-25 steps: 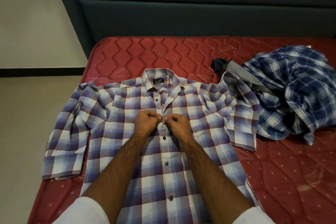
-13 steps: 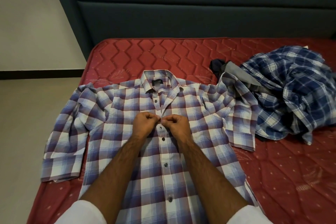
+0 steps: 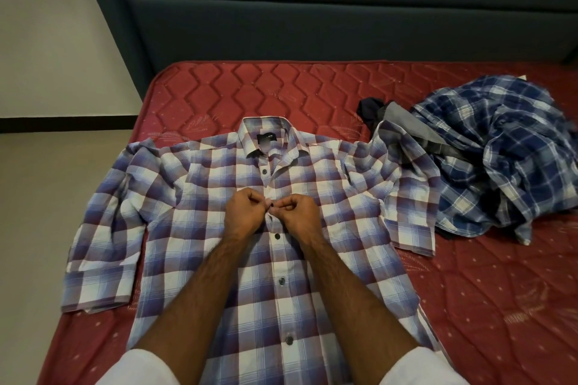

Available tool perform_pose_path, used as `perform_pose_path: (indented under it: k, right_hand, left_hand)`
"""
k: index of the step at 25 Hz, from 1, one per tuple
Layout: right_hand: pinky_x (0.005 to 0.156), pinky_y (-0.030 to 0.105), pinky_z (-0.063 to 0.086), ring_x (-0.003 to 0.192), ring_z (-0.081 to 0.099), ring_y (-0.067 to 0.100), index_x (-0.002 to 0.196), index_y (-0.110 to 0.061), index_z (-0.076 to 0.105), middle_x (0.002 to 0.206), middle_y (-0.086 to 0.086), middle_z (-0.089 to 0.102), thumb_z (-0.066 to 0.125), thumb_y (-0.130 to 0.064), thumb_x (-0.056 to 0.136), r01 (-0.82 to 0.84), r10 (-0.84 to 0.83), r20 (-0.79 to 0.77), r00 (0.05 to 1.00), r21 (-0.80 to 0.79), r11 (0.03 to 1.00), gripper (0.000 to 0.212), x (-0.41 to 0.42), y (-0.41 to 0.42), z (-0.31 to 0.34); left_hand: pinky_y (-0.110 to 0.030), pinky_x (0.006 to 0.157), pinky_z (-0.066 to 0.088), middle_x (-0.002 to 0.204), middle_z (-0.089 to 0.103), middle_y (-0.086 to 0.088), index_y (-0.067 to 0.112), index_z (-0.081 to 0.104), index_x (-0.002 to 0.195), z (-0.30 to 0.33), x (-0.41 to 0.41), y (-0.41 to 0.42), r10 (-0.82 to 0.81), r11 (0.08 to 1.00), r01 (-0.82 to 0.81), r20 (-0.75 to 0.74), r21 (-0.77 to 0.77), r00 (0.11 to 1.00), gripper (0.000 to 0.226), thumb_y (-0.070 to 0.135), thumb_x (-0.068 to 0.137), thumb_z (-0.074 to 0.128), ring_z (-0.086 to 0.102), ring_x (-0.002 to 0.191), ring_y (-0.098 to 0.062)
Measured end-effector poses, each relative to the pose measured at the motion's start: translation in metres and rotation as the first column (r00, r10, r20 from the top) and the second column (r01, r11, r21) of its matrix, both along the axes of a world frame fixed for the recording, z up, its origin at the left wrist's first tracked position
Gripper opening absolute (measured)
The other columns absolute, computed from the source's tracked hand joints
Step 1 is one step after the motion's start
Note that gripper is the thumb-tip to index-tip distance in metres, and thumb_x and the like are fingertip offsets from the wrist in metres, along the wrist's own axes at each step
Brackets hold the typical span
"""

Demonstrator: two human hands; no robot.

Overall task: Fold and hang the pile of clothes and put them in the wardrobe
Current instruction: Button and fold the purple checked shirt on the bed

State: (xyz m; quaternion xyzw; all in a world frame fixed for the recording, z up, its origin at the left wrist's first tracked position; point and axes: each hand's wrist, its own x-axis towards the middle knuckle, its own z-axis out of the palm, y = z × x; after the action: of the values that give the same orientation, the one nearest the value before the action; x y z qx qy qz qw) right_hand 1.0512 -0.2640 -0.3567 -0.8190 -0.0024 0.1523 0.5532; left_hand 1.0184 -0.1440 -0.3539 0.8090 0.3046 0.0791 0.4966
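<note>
Left hand (image 3: pixel 244 212) and right hand (image 3: pixel 296 212) pinching the placket of a checked shirt (image 3: pixel 194 197) on a mattress (image 3: pixel 484 306), collar beyond the grip, pile (image 3: pixel 500 159) to its right

Brightness: dim and even indoor light, colours muted.
Shadows: soft and faint, beneath the forearms and in the folds of the shirt (image 3: pixel 194 228).
Glare: mild sheen on the mattress (image 3: pixel 488 306) at lower right.
Focus: centre sharp; edges slightly soft.
Distortion: wide-angle bending, headboard (image 3: pixel 312 9) lines slanting at upper left.
</note>
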Motion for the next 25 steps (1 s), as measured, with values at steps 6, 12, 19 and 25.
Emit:
perform_pose_path:
  k: [6,12,19,25]
  right_hand:
    - [0.082,0.037,0.06,0.083,0.067,0.013,0.091,-0.019,0.072,0.085,-0.006,0.071,0.071,-0.026,0.093,0.03,-0.028,0.02,0.999,-0.139,0.99,0.008,0.002,0.008,0.0]
    - [0.08,0.033,0.056,0.084,0.065,0.013,0.097,-0.023,0.068,0.092,-0.006,0.07,0.064,-0.032,0.096,0.028,-0.008,0.06,0.998,-0.341,0.94,0.01,0.01,0.011,0.001]
    - [0.078,0.031,0.058,0.076,0.068,0.017,0.083,-0.017,0.065,0.082,0.001,0.07,0.066,-0.031,0.097,0.012,0.002,0.081,0.997,-0.171,0.985,0.02,0.068,0.02,0.03]
    - [0.089,0.044,0.059,0.083,0.069,0.018,0.087,-0.015,0.071,0.084,0.001,0.072,0.073,-0.026,0.092,0.131,-0.131,0.005,0.991,-0.09,0.987,0.013,0.075,0.034,0.002]
  left_hand:
    - [-0.02,0.059,0.046,0.091,0.061,-0.003,0.019,0.052,0.102,0.002,-0.006,-0.013,0.078,0.997,-0.078,0.03,-0.017,0.996,0.021,0.003,0.094,0.065,0.063,0.08,-0.015]
    - [-0.021,0.058,0.049,0.092,0.063,-0.004,0.02,0.048,0.106,0.004,-0.006,-0.002,-0.072,0.997,0.072,-0.006,0.004,0.997,0.025,0.007,0.094,0.065,0.065,0.079,-0.016]
    - [-0.033,0.08,0.06,0.106,0.071,0.0,0.02,0.062,0.114,0.022,0.043,0.056,-0.174,0.984,0.172,0.04,0.053,0.984,0.017,0.012,0.101,0.057,0.07,0.09,-0.013]
    - [-0.036,0.09,0.056,0.099,0.071,0.005,0.024,0.069,0.096,0.001,0.069,0.035,-0.113,0.985,0.117,-0.037,0.125,0.993,0.006,0.02,0.096,0.064,0.066,0.093,-0.013]
